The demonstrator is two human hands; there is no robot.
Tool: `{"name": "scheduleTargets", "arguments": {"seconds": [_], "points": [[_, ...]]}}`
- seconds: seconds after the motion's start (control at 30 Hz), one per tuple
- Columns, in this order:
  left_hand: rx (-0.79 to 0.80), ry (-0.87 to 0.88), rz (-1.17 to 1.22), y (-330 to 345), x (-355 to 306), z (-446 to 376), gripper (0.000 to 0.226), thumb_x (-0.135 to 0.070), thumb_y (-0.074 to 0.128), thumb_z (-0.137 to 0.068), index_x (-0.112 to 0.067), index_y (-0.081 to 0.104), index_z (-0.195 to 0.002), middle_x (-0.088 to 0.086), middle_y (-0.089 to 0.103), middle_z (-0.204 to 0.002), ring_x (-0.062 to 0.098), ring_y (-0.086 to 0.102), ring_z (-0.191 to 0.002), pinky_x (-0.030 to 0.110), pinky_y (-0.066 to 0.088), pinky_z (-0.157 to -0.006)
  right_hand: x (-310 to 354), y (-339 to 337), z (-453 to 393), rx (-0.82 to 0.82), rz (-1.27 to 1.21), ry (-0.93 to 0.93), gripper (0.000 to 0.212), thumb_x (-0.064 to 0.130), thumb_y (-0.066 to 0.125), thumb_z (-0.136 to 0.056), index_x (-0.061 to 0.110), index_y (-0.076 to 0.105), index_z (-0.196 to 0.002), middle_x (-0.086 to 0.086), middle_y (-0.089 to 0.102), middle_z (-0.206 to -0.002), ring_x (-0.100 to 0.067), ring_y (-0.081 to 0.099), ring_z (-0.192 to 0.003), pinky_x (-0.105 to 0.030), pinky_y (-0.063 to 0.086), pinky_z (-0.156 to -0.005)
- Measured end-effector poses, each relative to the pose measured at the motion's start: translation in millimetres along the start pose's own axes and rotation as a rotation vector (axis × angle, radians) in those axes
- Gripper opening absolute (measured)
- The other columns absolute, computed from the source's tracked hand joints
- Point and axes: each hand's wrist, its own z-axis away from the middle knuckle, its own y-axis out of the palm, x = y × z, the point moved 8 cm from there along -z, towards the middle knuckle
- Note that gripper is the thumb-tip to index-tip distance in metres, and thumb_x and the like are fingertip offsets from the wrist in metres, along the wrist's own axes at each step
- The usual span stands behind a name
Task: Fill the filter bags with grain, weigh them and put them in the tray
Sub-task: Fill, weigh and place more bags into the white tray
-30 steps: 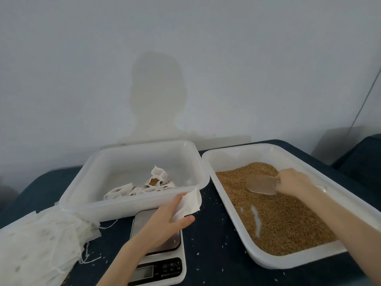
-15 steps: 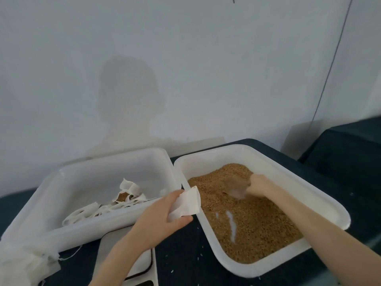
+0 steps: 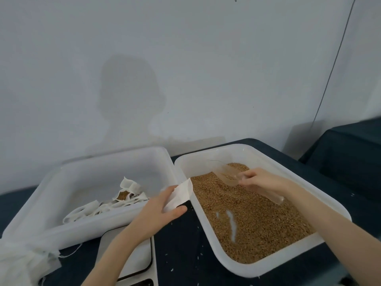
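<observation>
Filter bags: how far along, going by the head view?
Done: a few filled bags lie in the left tray. In hand: the left hand holds an empty bag beside the grain tray, and the right hand holds a clear scoop with some grain over it. Left: filling this bag, weighing it on the scale, then the stack of bags.

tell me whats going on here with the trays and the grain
A person is filling filter bags with grain. The left hand holds an empty filter bag beside the rim of the grain tray, between the two trays. The right hand grips a clear scoop with some grain in it, lifted above the grain. The other tray already holds several bags. The scale sits beneath the left forearm with nothing on it.
</observation>
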Motion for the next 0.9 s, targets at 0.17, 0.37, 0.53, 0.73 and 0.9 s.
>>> {"name": "scheduleTargets", "arguments": {"seconds": [0.17, 0.37, 0.53, 0.73, 0.9], "points": [[0.004, -0.025, -0.006, -0.6, 5.6, 3.0, 0.082, -0.079, 0.046, -0.066, -0.037, 0.038, -0.137, -0.016, 0.057, -0.122, 0.001, 0.054, -0.109, 0.028, 0.044, -0.096, -27.3, -24.2, 6.2, -0.068, 0.168, 0.161, 0.014, 0.02, 0.067, -0.084, 0.008, 0.072, -0.08, -0.004, 0.062, -0.07, -0.006, 0.049, -0.048, -0.014, 0.04, -0.053], [0.004, -0.034, -0.002, 3.7, 8.2, 7.1, 0.087, -0.077, 0.047, -0.064, -0.036, 0.035, -0.14, -0.018, 0.053, -0.128, 0.0, 0.049, -0.116, 0.028, 0.04, -0.101, -33.3, -53.6, 19.9, -0.146, 0.647, 0.43, 0.022, 0.027, 0.065, -0.085, 0.007, 0.067, -0.094, -0.002, 0.067, -0.085, -0.015, 0.065, -0.078, -0.024, 0.051, -0.07], [-0.014, -0.048, -0.017, 7.9, 10.9, 8.4, 0.087, -0.075, 0.049, -0.065, -0.036, 0.034, -0.142, -0.021, 0.051, -0.13, 0.0, 0.047, -0.119, 0.03, 0.038, -0.103, -20.7, -34.6, 3.0, -0.133, 0.608, 0.41, 0.037, 0.037, 0.071, -0.083, 0.009, 0.065, -0.107, -0.002, 0.07, -0.093, -0.016, 0.065, -0.082, -0.025, 0.052, -0.08], [-0.024, -0.059, -0.043, 5.3, 15.9, 10.5, 0.079, -0.068, 0.055, -0.074, -0.035, 0.033, -0.143, -0.019, 0.048, -0.133, 0.003, 0.044, -0.123, 0.033, 0.036, -0.107, -30.0, -12.8, -7.1, -0.138, 0.006, 0.286, 0.02, 0.01, 0.069, -0.085, 0.009, 0.066, -0.105, -0.008, 0.067, -0.101, -0.016, 0.062, -0.077, -0.03, 0.053, -0.083], [-0.038, -0.069, -0.051, -0.3, 19.3, 11.7, 0.075, -0.063, 0.057, -0.077, -0.034, 0.033, -0.143, -0.015, 0.051, -0.132, 0.006, 0.047, -0.12, 0.035, 0.039, -0.105, -29.3, -12.6, -4.6, -0.119, -0.13, 0.204, 0.017, 0.009, 0.067, -0.085, 0.014, 0.071, -0.1, -0.002, 0.069, -0.101, -0.012, 0.055, -0.068, -0.028, 0.048, -0.073]]}}
